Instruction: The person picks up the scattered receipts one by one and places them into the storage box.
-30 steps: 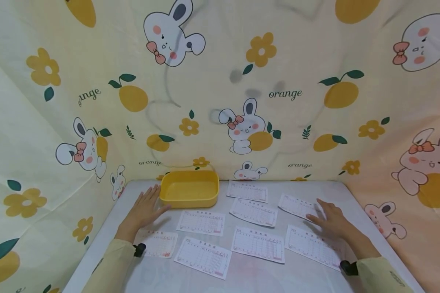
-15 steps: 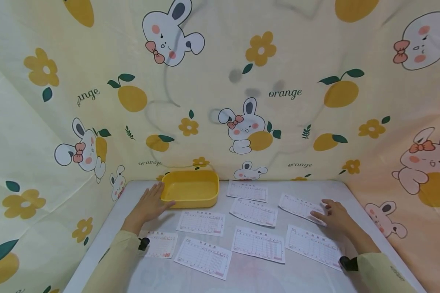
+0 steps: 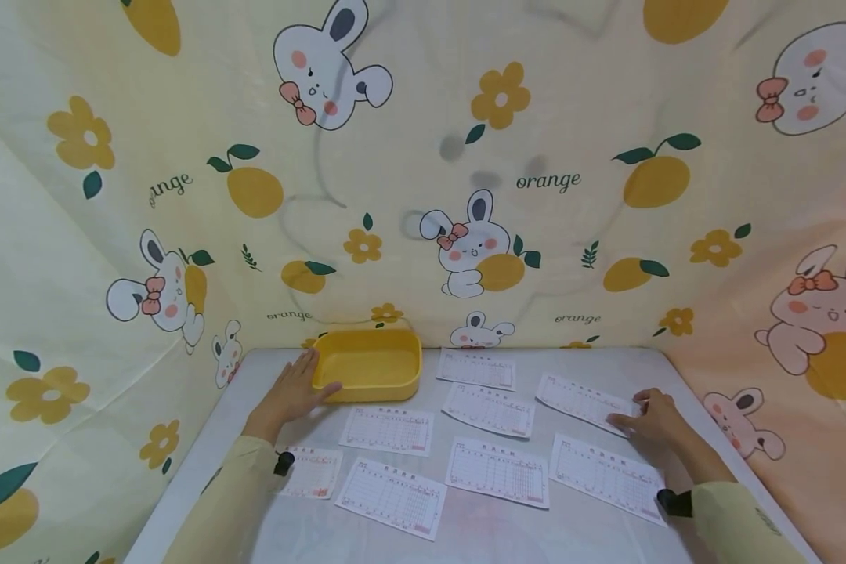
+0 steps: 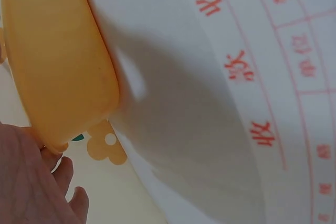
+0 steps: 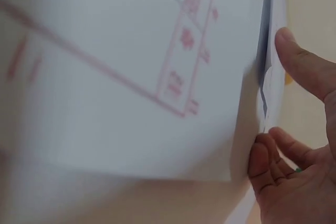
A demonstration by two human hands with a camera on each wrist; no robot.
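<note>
A yellow plastic basin (image 3: 368, 393) stands at the back left of the white table. My left hand (image 3: 289, 392) lies along its left side, fingers straight at the wall and thumb by the front. The left wrist view shows the fingertips right at the rim of the basin (image 4: 63, 61). At the right, my right hand (image 3: 657, 423) is over the end of a printed receipt slip (image 3: 581, 401), thumb at its front edge, fingers at its right end. Up close, the right hand (image 5: 296, 177) keeps thumb and fingers apart, fingertips by the paper edge.
Several more receipt slips lie spread about the table: one at the back (image 3: 475, 369), another in the middle (image 3: 497, 472), one near the right wrist (image 3: 606, 476). A faded slip (image 3: 312, 473) lies by the left sleeve. A curtain with rabbits (image 3: 677, 298) surrounds the table.
My right hand has slid right along the slip to its end, and its fingers have drawn in. My left hand has shifted slightly right, closer against the basin. The slips lie as before.
</note>
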